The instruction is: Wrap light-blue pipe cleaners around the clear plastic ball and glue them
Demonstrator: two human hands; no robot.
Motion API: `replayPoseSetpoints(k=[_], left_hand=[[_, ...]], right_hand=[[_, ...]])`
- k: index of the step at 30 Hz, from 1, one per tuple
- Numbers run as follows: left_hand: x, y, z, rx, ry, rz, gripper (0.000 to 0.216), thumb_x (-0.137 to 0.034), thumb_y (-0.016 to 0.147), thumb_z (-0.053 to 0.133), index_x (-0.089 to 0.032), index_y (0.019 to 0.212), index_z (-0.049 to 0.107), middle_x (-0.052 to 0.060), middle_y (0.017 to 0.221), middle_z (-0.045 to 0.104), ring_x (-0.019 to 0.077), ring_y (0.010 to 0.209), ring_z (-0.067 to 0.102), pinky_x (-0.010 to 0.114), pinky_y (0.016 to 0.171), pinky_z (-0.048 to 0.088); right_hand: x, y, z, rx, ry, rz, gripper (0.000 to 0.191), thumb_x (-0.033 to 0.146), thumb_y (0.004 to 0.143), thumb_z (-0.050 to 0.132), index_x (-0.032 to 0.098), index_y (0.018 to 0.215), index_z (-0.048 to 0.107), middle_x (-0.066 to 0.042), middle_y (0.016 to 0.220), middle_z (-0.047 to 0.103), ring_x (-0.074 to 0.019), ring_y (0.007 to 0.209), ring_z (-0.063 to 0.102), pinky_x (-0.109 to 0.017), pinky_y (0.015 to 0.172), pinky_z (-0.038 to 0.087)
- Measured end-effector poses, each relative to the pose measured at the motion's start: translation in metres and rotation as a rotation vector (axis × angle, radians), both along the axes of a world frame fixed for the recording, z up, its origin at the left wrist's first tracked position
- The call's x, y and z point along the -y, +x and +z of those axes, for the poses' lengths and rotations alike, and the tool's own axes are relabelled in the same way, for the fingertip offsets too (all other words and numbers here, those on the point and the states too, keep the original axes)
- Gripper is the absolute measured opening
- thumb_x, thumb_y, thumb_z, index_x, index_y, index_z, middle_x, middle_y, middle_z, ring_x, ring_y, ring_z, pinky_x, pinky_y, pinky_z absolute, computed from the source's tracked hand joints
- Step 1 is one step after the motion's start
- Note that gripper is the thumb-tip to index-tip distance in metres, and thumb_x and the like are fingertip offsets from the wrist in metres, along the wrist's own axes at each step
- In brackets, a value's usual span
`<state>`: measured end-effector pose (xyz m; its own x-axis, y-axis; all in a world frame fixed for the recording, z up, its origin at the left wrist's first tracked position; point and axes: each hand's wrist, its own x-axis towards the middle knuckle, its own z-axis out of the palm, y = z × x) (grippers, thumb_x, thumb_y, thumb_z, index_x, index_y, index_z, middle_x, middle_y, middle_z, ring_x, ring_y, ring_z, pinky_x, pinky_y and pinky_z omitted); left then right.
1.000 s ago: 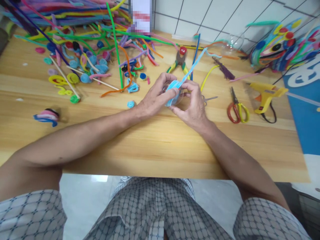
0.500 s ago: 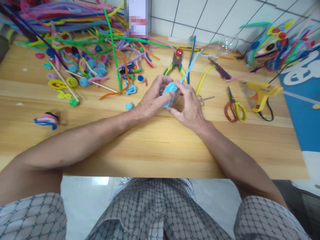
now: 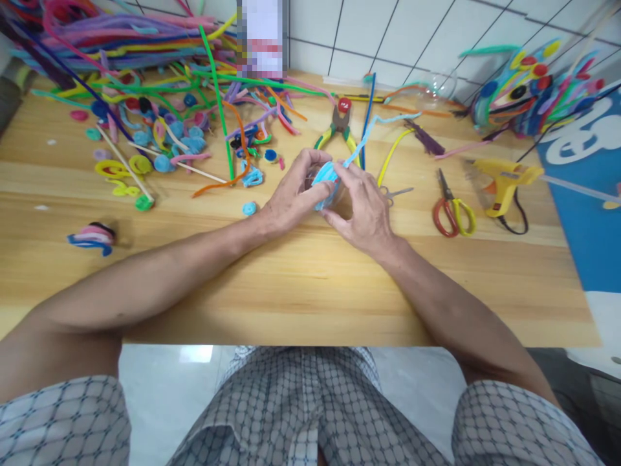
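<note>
Between my two hands is a clear, rounded plastic piece [image 3: 343,195] with light blue pipe cleaner [image 3: 324,173] laid over part of it. My left hand [image 3: 297,191] grips it from the left, its thumb pressed on the blue strands. My right hand [image 3: 363,206] closes around the right side, with fingertips on the pipe cleaner where it leaves the piece. From there a loose blue tail [image 3: 362,139] runs up and bends to the right. Fingers hide much of the plastic piece.
Pliers [image 3: 341,120] lie just beyond my hands. Small scissors [image 3: 398,191], red-and-yellow scissors [image 3: 453,213] and a yellow glue gun [image 3: 509,184] lie rightward. Colourful pipe cleaners [image 3: 121,39] and coils [image 3: 163,163] spread over the left. Decorated multicoloured pieces [image 3: 514,90] stand at back right.
The blue tail sits lower and its bend has come closer to my hands. Both hands keep their hold, with the right fingers shifted slightly. The whole view has moved a little.
</note>
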<state>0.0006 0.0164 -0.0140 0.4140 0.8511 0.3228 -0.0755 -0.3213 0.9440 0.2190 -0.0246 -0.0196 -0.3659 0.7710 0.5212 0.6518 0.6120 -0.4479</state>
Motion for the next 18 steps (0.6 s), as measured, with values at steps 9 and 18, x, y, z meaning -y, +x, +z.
replayPoseSetpoints(k=[9,18], left_hand=[[0.0008,0.0017,0.0006,-0.027,0.022,0.033,0.048,-0.059,0.097,0.076,-0.031,0.130,0.057,0.008,0.124,0.068,0.0305,0.115,0.070,0.055,0.101,0.064],[0.0009,-0.0033,0.0079,0.007,0.009,-0.001,0.033,-0.050,0.103,0.066,-0.029,0.129,0.062,0.006,0.126,0.071,0.0300,0.120,0.070,0.053,0.103,0.065]], right_hand=[[0.0023,-0.0026,-0.0030,0.000,0.054,-0.024,0.082,0.045,0.100,0.081,0.032,0.173,0.047,-0.013,0.173,0.062,-0.0403,0.164,0.057,-0.072,0.138,0.045],[0.0036,-0.0029,0.0001,-0.022,0.039,-0.019,0.080,0.048,0.100,0.081,0.032,0.171,0.049,-0.014,0.173,0.063,-0.0406,0.165,0.056,-0.073,0.140,0.043]])
